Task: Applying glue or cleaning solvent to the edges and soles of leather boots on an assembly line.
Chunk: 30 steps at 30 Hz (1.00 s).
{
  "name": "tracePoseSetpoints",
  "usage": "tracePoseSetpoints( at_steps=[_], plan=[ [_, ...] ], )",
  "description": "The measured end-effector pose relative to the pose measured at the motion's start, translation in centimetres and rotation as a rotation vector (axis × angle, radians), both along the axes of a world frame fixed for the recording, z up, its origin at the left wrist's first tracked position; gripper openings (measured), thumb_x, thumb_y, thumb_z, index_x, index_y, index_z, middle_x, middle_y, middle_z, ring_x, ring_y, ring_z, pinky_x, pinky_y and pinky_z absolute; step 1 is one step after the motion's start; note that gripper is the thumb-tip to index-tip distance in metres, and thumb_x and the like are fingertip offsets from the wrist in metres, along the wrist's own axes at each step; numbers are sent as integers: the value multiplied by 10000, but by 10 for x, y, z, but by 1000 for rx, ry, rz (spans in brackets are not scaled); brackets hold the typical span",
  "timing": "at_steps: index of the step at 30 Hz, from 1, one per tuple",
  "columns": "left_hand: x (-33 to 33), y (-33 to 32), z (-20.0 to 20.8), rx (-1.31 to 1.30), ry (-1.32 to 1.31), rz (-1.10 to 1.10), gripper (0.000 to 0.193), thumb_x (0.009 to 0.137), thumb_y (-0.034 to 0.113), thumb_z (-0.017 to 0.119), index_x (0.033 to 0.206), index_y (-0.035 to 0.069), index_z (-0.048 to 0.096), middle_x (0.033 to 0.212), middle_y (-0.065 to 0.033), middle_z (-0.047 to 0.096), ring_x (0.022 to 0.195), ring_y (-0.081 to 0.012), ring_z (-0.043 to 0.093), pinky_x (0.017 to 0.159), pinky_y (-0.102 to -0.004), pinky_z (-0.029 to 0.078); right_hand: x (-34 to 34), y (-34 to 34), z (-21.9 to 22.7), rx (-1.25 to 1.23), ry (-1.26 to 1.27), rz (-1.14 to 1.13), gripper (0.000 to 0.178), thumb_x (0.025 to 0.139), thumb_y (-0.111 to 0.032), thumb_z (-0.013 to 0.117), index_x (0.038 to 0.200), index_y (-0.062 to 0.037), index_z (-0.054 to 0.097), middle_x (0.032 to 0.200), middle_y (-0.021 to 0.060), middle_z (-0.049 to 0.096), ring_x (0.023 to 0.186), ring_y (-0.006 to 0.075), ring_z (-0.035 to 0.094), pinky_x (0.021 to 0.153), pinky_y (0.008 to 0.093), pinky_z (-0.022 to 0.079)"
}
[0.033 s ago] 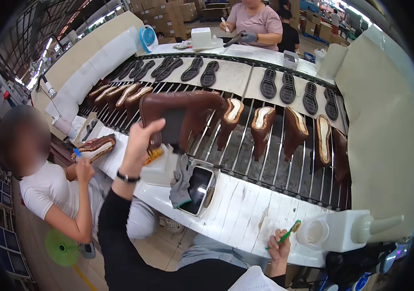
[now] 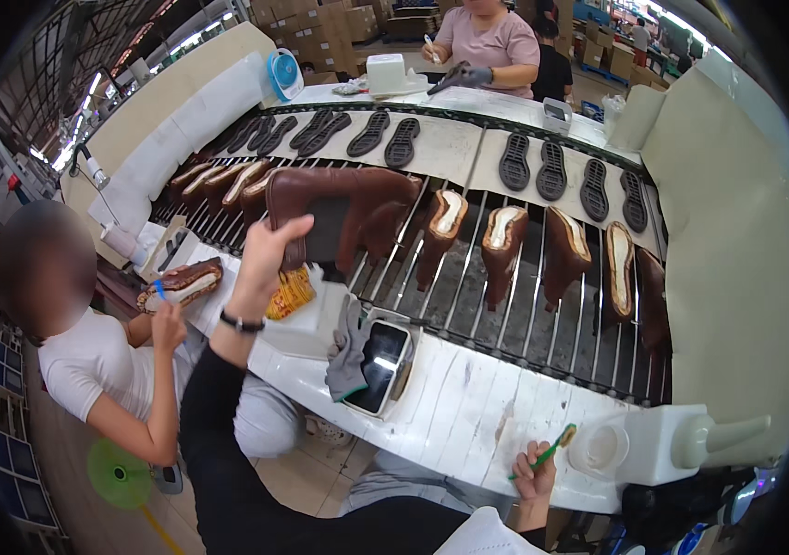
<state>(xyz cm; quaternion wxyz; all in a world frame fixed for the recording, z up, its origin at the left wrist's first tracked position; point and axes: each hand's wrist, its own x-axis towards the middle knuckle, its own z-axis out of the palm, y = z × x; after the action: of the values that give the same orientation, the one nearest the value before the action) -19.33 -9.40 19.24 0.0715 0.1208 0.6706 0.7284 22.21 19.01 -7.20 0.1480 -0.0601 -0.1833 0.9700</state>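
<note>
My left hand [image 2: 267, 259] is at the shaft of a brown leather boot [image 2: 371, 190], held tipped on its side above the rack, with the thumb over the near side and the fingers hidden behind it. A dark grey panel shows on the shaft. My right hand [image 2: 535, 472], low over the front bench edge, grips a green toothbrush [image 2: 557, 447], bristles up. Close beside the brush stands a round white tub [image 2: 599, 446]. Further boots [image 2: 506, 242] hang upside down in the rack bars, their pale undersides facing up.
A barred conveyor [image 2: 514, 324] runs past the white bench [image 2: 459, 388]. Black soles [image 2: 402, 141] line its far side. A phone [image 2: 380, 365], grey glove [image 2: 348, 356] and yellow packet [image 2: 291, 293] lie nearby. A co-worker [image 2: 103, 361] at left brushes a boot; another [image 2: 491, 55] stands opposite.
The boot in my left hand has shifted slightly left, uncovering more of the yellow packet. My right hand stays near the tub with the toothbrush. The far co-worker's gloved hand has moved a little.
</note>
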Motion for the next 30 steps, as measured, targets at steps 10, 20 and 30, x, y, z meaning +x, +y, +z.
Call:
tracePoseSetpoints(
  at_steps=[10,20,30],
  plan=[
    [-253,3,-114,-467,426,269,302,773,146,758,1002,-25,659,873,-55,690,697,-149,638,628,-318,505,14,8,-11,-51,-125,-10,315,1000,-334,472,887,-57,569,730,59,497,493,124,406,457,269,318],
    [-260,-15,-143,-1442,-287,-333,340,939,229,581,818,-72,684,852,-198,714,741,-269,722,620,-388,597,7,3,-1,-145,-175,-66,279,1012,-258,437,893,-38,561,730,86,499,473,123,400,425,259,321],
    [-43,116,35,-540,444,-641,537,993,460,457,809,35,730,668,-11,630,613,-83,555,573,-244,461,11,5,1,-24,-103,12,283,1011,-277,440,967,-46,598,785,69,518,510,103,398,445,228,335]
  ],
)
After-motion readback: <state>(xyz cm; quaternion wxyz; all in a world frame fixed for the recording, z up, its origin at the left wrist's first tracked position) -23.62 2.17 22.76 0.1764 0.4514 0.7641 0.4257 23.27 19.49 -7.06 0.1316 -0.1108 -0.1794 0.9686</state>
